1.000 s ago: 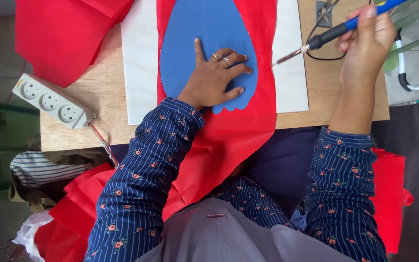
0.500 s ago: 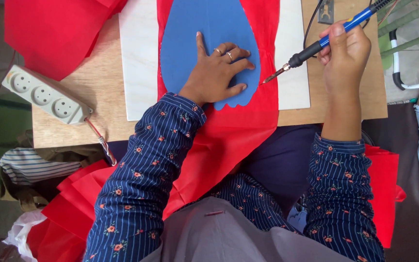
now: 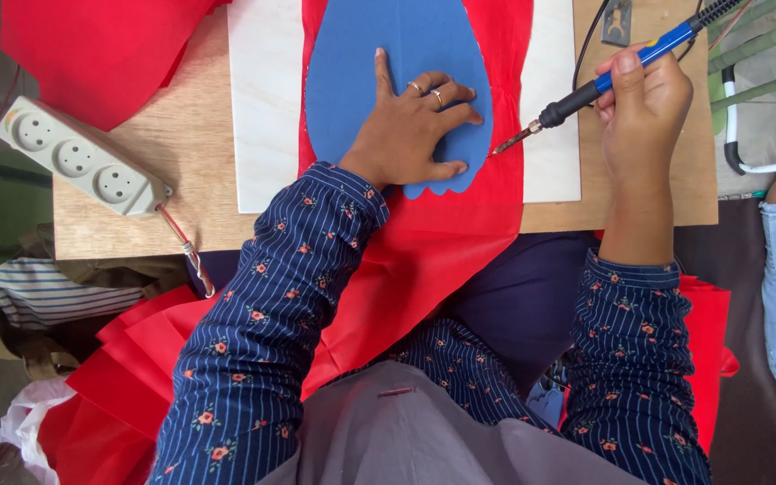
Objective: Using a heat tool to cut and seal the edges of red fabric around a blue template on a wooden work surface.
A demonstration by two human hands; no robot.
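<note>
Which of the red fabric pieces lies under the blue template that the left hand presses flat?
The red fabric strip down the white board's middle; the other red pieces lie apart.

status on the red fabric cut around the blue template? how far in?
Set up: red fabric lies on the white board, blue template on top. In hand: left hand presses the template flat; right hand holds the hot-tip tool, tip at the template's lower right edge. Left: no cut line visible anywhere, so practically the whole outline.
</note>
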